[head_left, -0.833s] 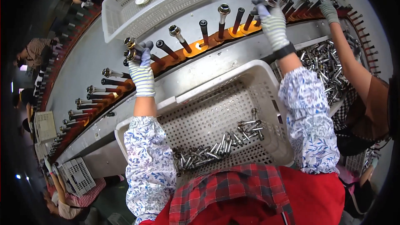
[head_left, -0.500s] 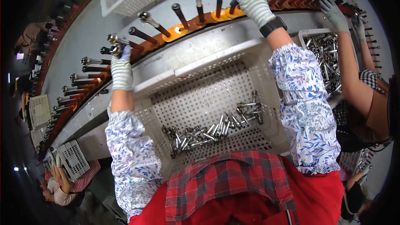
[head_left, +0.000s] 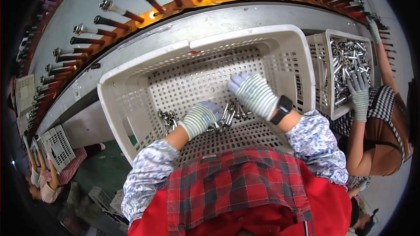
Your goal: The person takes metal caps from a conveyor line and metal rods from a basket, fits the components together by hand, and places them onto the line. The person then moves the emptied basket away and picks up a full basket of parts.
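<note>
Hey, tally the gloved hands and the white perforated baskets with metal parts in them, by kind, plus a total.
Wearer's striped-gloved hands: 2, left hand and right hand
Co-worker's green-gloved hands: 2
White perforated plastic baskets holding metal parts: 2
Total: 6

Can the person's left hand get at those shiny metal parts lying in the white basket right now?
Probably yes: the left hand is already down inside the open-topped white basket, at the metal parts on its floor, with nothing covering them.
</note>
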A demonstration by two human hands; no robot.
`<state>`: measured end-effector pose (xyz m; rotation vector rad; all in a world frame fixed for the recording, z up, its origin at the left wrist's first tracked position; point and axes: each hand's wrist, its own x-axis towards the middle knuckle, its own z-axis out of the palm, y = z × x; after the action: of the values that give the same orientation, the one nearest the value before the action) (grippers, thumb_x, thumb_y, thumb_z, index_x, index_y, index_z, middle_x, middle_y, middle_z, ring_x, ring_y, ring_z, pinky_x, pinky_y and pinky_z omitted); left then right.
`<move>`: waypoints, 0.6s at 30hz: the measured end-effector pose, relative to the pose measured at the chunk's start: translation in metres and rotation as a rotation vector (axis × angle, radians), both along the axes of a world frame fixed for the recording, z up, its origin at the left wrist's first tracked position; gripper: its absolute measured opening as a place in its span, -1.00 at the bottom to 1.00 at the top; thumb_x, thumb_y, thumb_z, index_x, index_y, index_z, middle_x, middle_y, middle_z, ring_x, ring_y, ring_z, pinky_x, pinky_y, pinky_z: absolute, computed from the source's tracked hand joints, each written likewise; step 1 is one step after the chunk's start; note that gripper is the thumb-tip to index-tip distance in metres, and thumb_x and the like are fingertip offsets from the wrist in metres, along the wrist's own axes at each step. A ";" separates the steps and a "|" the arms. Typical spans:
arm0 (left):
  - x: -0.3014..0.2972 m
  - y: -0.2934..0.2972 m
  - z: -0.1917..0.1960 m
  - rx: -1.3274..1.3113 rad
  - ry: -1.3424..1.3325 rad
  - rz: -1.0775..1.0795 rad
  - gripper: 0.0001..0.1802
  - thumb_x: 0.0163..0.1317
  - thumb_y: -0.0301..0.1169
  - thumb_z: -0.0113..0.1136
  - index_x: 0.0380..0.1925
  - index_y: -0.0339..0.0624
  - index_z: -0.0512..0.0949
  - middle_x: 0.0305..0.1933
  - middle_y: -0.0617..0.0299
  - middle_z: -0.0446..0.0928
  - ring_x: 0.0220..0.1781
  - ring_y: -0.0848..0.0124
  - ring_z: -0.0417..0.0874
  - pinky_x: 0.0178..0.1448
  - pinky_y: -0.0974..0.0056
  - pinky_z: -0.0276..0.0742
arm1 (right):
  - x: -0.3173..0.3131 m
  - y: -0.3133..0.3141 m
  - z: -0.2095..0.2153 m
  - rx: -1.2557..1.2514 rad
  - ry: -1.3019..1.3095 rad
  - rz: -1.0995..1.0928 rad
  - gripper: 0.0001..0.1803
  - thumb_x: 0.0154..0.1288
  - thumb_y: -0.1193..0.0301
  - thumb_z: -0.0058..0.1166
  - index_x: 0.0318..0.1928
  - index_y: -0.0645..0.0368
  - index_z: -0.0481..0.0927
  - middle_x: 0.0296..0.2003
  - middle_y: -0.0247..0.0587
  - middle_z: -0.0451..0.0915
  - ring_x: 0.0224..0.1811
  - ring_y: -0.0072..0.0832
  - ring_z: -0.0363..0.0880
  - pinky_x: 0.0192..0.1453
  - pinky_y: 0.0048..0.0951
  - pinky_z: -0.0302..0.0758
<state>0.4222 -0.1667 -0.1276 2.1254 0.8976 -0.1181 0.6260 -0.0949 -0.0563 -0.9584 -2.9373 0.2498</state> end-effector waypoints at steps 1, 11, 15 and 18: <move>0.001 -0.012 -0.020 0.177 -0.032 -0.086 -0.62 0.18 -0.26 -0.06 -0.10 -0.29 0.47 -0.06 -0.01 0.50 0.02 0.10 0.47 0.15 0.15 0.37 | 0.001 -0.013 -0.014 -0.116 -0.194 -0.081 -0.81 0.12 0.39 -0.08 -0.25 0.11 0.52 -0.26 -0.18 0.50 -0.17 -0.30 0.51 -0.22 -0.29 0.44; 0.039 -0.023 -0.070 0.591 -0.218 -0.258 -0.72 0.04 -0.42 -0.03 -0.19 -0.06 0.49 0.00 0.13 0.46 0.09 0.24 0.43 0.27 0.14 0.25 | 0.048 -0.047 -0.119 -0.355 -0.726 -0.238 -0.78 0.11 0.40 0.01 -0.26 0.05 0.69 -0.26 -0.20 0.66 -0.21 -0.31 0.64 -0.28 -0.23 0.51; 0.024 -0.021 -0.058 0.599 -0.144 -0.135 -0.80 0.00 -0.44 0.00 -0.32 -0.09 0.51 -0.25 0.14 0.47 -0.09 0.22 0.47 0.15 0.15 0.34 | 0.051 -0.050 -0.122 -0.433 -0.649 -0.212 -0.78 0.10 0.42 0.00 -0.28 0.09 0.69 -0.29 -0.17 0.66 -0.24 -0.25 0.64 -0.28 -0.20 0.53; 0.010 -0.025 -0.059 0.637 0.058 -0.103 -0.81 -0.01 -0.44 0.01 -0.35 -0.07 0.52 -0.34 0.13 0.47 -0.18 0.22 0.49 0.03 0.16 0.40 | 0.056 -0.049 -0.119 -0.487 -0.725 -0.104 -0.75 0.11 0.42 -0.01 -0.22 0.10 0.67 -0.21 -0.10 0.63 -0.17 -0.25 0.62 -0.20 -0.20 0.53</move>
<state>0.4322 -0.1914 -0.1869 2.7701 0.9440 0.0667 0.6820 -0.1436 -0.1749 -1.5329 -3.5264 0.7941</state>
